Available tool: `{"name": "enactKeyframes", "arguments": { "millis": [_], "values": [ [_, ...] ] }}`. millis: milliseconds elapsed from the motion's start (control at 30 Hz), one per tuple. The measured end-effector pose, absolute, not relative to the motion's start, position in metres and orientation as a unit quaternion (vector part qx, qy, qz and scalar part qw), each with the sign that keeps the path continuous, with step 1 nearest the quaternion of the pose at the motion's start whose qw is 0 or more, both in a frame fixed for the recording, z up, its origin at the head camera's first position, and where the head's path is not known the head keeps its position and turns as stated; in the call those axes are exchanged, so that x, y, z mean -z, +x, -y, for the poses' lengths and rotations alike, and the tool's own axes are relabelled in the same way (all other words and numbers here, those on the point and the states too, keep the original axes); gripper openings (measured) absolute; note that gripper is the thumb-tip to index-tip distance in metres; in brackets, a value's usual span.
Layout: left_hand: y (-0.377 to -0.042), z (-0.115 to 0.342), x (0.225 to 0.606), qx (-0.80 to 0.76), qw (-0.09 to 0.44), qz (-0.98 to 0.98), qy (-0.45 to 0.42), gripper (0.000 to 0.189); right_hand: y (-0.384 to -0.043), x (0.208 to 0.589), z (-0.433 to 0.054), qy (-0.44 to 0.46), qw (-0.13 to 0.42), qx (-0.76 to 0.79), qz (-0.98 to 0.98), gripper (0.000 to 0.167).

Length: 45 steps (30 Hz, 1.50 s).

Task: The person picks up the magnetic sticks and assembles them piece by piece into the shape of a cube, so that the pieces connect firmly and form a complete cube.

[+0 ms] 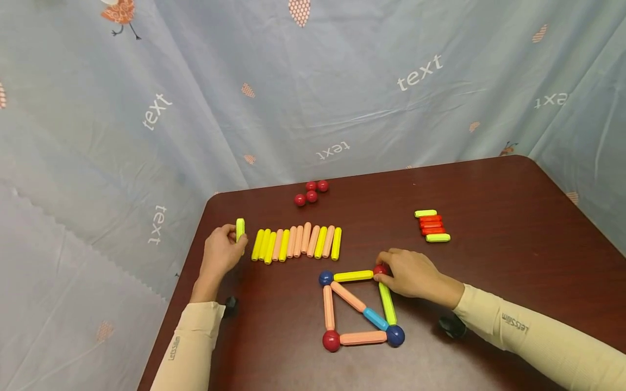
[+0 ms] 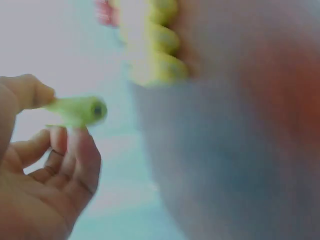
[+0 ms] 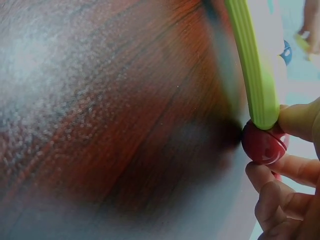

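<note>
My left hand (image 1: 223,251) pinches a yellow-green magnetic stick (image 1: 240,229) between thumb and fingers, left of the stick row; the left wrist view shows the stick's dark round end (image 2: 97,110). With thumb and fingers my right hand (image 1: 415,274) grips a red ball (image 3: 262,143) at the far right corner of a square frame. A yellow-green stick (image 1: 387,304) and a yellow stick (image 1: 353,276) meet that ball. Blue balls (image 1: 395,335) sit at two other corners, a red ball (image 1: 331,340) at the near left. A pink stick (image 1: 348,296) and a blue stick (image 1: 375,319) form the diagonal.
A row of yellow and pink sticks (image 1: 297,241) lies behind the frame to the left. Several red balls (image 1: 311,196) are grouped near the table's back edge. Red and yellow-green sticks (image 1: 432,225) are stacked side by side at the right. A patterned curtain (image 1: 342,108) surrounds the brown table (image 1: 489,228).
</note>
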<state>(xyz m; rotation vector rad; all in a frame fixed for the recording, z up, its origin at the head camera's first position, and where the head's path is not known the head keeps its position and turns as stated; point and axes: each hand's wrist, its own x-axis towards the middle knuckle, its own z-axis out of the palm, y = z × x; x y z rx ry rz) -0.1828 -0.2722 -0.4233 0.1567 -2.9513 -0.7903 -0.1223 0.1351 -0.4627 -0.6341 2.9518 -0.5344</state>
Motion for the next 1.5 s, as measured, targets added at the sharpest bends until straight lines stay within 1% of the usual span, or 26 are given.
{"name": "enactKeyframes", "arguments": {
  "millis": [67, 133, 233, 333, 433, 533, 633, 867, 1300, 1500],
  "values": [
    [-0.171, 0.258, 0.412, 0.302, 0.070, 0.950, 0.026, 0.036, -0.122, 0.463, -0.135, -0.208, 0.037, 0.174, -0.962, 0.024],
    [-0.159, 0.240, 0.404, 0.342, 0.075, 0.936, -0.016, 0.032, -0.122, 0.462, -0.135, -0.208, 0.035, 0.175, -0.962, 0.024],
    [-0.143, 0.211, 0.402, 0.368, 0.057, 0.924, -0.090, 0.027, -0.122, 0.462, -0.134, -0.209, 0.031, 0.176, -0.962, 0.023],
    [-0.131, 0.189, 0.407, 0.357, 0.029, 0.921, -0.153, 0.024, -0.121, 0.462, -0.134, -0.209, 0.031, 0.178, -0.961, 0.022],
    [-0.126, 0.176, 0.414, 0.339, 0.007, 0.922, -0.184, 0.022, -0.120, 0.463, -0.134, -0.210, 0.032, 0.181, -0.960, 0.022],
    [-0.124, 0.169, 0.421, 0.341, -0.005, 0.920, -0.194, 0.024, -0.120, 0.464, -0.133, -0.211, 0.030, 0.181, -0.960, 0.022],
    [-0.124, 0.164, 0.427, 0.339, -0.004, 0.919, -0.203, 0.025, -0.121, 0.463, -0.133, -0.212, 0.027, 0.179, -0.960, 0.023],
    [-0.125, 0.159, 0.439, 0.320, -0.004, 0.922, -0.217, 0.022, -0.120, 0.463, -0.133, -0.206, 0.030, 0.180, -0.961, 0.023],
    [-0.125, 0.156, 0.441, 0.343, 0.004, 0.910, -0.231, 0.021, -0.119, 0.465, -0.132, -0.201, 0.032, 0.181, -0.962, 0.023],
    [-0.124, 0.152, 0.441, 0.337, 0.002, 0.909, -0.243, 0.025, -0.119, 0.465, -0.132, -0.197, 0.036, 0.181, -0.963, 0.022]
  ]
}}
